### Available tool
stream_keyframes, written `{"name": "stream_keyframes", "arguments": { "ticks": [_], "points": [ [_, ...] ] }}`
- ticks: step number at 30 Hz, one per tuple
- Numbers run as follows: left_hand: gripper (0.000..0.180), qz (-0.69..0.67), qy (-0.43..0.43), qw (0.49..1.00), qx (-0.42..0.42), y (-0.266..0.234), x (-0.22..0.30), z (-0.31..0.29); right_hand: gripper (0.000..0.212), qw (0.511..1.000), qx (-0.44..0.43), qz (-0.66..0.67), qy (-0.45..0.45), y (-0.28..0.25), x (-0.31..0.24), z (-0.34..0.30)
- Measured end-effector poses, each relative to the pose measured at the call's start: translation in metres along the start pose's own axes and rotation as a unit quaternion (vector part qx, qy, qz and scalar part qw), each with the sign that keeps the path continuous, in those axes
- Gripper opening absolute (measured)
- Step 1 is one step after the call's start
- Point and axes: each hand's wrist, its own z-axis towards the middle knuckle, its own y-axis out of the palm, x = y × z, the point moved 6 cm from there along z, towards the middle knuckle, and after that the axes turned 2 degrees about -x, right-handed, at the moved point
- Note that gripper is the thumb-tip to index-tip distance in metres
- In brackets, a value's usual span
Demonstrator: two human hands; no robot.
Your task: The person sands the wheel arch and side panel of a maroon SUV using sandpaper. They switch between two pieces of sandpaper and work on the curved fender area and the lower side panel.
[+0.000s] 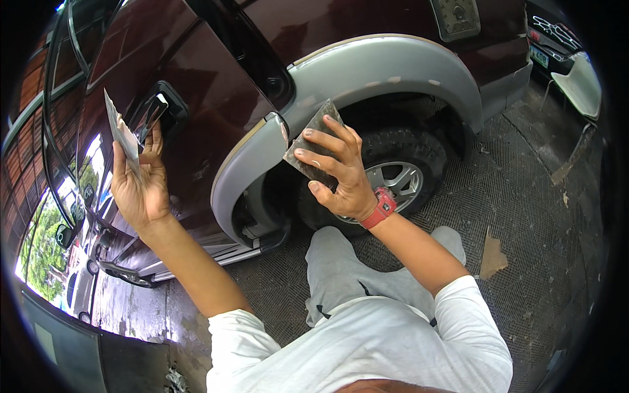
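My left hand (145,187), raised beside the rear door of a dark maroon vehicle (190,78), is closed on a thin pale plate (128,141) held on edge. Some pinkish-beige putty sits along that plate's rim. Before the rear wheel, my right hand (347,171) grips a flat dark grey putty spreader (316,123), its fingers laid across the face. The spreader's left corner is close to the end of the door's grey flare (252,147), where a pinkish patch shows. Whether it touches the flare, I cannot tell.
A grey wheel-arch flare (393,62) with pale patches curves over the rear tyre (419,147). The textured dark floor (445,262) carries a torn brown cardboard scrap (493,254). A pale panel (580,85) stands at the right, near another dark vehicle (553,29).
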Motion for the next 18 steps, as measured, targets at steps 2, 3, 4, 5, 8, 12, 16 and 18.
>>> {"name": "stream_keyframes", "arguments": {
  "ticks": [2, 3, 4, 5, 8, 12, 16, 18],
  "points": [
    [0.048, -0.007, -0.005, 1.000, -0.004, 0.002, -0.001, 0.000, 0.051, 0.999, 0.035, 0.023, 0.011, 0.004, -0.001, 0.001],
    [0.049, -0.010, -0.006, 1.000, -0.009, 0.003, -0.002, 0.000, 0.051, 0.999, 0.040, 0.027, 0.016, 0.010, -0.002, 0.002],
    [0.049, -0.012, -0.007, 1.000, -0.015, 0.003, -0.003, 0.001, 0.051, 0.998, 0.045, 0.032, 0.020, 0.016, -0.001, 0.003],
    [0.049, -0.008, -0.006, 1.000, -0.018, 0.002, -0.003, 0.001, 0.051, 0.998, 0.050, 0.037, 0.024, 0.021, -0.001, 0.003],
    [0.049, -0.010, -0.008, 1.000, -0.026, 0.000, -0.005, 0.004, 0.050, 0.996, 0.072, 0.050, 0.033, 0.032, 0.007, -0.009],
    [0.048, -0.006, -0.005, 1.000, -0.026, -0.003, -0.004, 0.005, 0.051, 0.998, 0.055, 0.008, 0.022, 0.026, 0.004, -0.014],
    [0.048, -0.011, -0.001, 0.999, -0.033, 0.000, -0.009, 0.007, 0.052, 0.997, 0.071, -0.013, 0.013, 0.038, -0.005, -0.011],
    [0.042, -0.003, 0.006, 1.000, -0.026, -0.004, -0.009, 0.010, 0.052, 0.995, 0.087, -0.039, 0.005, 0.049, 0.000, -0.017]
  ]
}}
